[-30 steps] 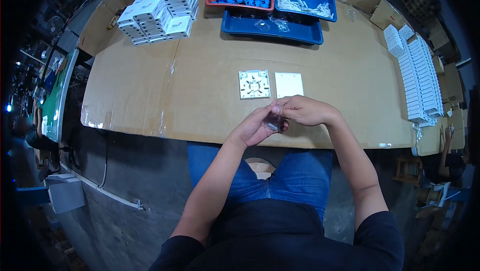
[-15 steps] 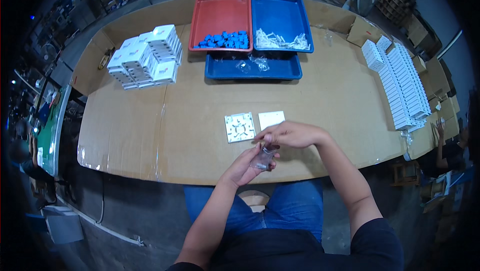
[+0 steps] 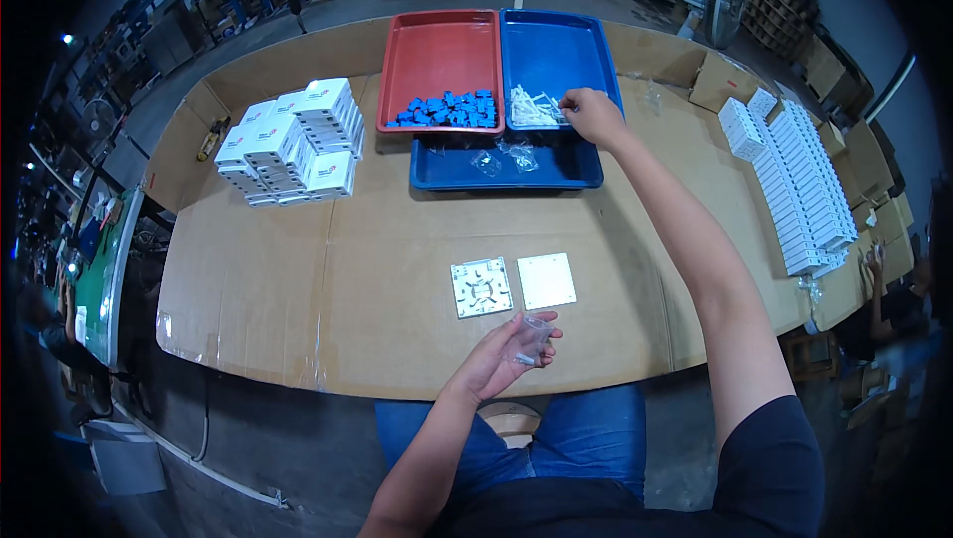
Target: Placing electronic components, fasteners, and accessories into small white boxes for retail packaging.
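My left hand (image 3: pixel 496 357) is closed round a small clear plastic bag (image 3: pixel 534 337), held near the table's front edge. A small pale piece shows in the bottom of the bag. My right hand (image 3: pixel 594 118) reaches into the blue tray (image 3: pixel 556 47), its fingers pinched together at the white plastic pieces (image 3: pixel 531 106). Whatever is between those fingertips is too small to make out. Just beyond my left hand lie two square parts: a white frame with a cut-out pattern (image 3: pixel 480 287) and a flat white cover plate (image 3: pixel 547 281).
Beside the blue tray, a red tray (image 3: pixel 442 57) holds blue pieces (image 3: pixel 447 110). A lower blue tray (image 3: pixel 506 179) holds clear bags. White boxes (image 3: pixel 288 146) are stacked at the left; long rows of white boxes (image 3: pixel 799 191) line the right. Cardboard walls edge the table.
My right hand has left the bag at my left hand and moved forward to the white pieces. My left hand still holds the bag. The whole view has shifted slightly.
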`<state>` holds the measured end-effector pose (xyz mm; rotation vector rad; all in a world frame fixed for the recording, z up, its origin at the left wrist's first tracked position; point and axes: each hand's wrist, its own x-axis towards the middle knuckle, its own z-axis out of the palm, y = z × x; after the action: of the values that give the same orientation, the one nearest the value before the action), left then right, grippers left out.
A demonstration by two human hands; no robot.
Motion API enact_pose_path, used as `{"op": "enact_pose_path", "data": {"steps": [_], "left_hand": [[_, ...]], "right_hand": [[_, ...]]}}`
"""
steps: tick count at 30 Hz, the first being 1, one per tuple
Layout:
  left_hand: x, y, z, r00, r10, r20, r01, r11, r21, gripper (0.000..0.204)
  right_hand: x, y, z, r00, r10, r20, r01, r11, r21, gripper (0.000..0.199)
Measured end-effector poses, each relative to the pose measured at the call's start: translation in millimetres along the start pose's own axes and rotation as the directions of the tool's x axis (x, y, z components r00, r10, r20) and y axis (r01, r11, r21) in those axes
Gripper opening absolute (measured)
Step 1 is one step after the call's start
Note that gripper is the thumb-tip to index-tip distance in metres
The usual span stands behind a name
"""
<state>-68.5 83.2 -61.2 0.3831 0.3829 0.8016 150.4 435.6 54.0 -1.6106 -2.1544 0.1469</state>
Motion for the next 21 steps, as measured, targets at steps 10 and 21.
{"op": "enact_pose_path", "data": {"steps": [10,21], "left_hand": [[1.4,3.5,1.7,0.999,-0.027,-0.018,0.027,1.0,0.002,0.059],[0.7,-2.4,1.5,1.0,-0.015,-0.013,0.014,0.999,-0.037,0.062]], "right_hand": [[32.2,4.4,38.8,1.0,-0.015,0.02,0.02,0.97,-0.242,0.016],[29.7,16.8,0.8,0.982,0.191,-0.012,-0.15,0.809,0.569,0.02]]}}
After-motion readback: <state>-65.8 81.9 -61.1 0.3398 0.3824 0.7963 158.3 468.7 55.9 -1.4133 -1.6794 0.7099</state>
